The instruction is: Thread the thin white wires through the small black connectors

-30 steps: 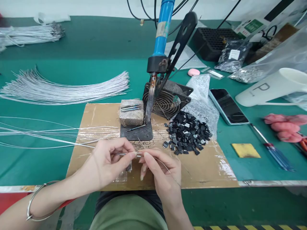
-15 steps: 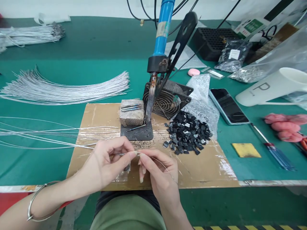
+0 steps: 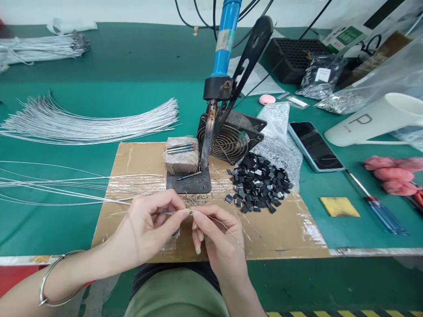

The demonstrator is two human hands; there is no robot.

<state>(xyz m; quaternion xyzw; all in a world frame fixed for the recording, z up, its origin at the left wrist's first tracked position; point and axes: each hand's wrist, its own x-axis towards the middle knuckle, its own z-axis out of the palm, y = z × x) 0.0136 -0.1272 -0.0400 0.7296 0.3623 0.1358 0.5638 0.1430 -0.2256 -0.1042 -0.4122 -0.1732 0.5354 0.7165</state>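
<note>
My left hand [image 3: 147, 226] is closed in a pinch, thumb against forefinger, on a thin grey wire [image 3: 166, 213] that runs between its fingers. Fingertip to fingertip with it, my right hand [image 3: 220, 235] pinches a fine wire [image 3: 228, 228] that trails over its fingers toward the wrist. The tips meet above the cardboard sheet [image 3: 274, 233], and what lies exactly between them is too small to make out. Just beyond the hands, a soldering iron [image 3: 207, 136] in a stand points down at a dark plate [image 3: 205, 181]. Several loose white wires [image 3: 82, 199] lie left of my left hand.
Behind the plate are a worn block [image 3: 181, 163] with metal pins and a small fan [image 3: 228, 143]. To the right lie a heap of black connectors [image 3: 261, 182], a phone [image 3: 315, 147], a yellow sponge [image 3: 339, 207] and a mug [image 3: 370, 121]. A wire bundle [image 3: 95, 125] lies left.
Both hands stay pinched together in almost the same place. My right hand's lower fingers have shifted slightly; nothing else visibly moves.
</note>
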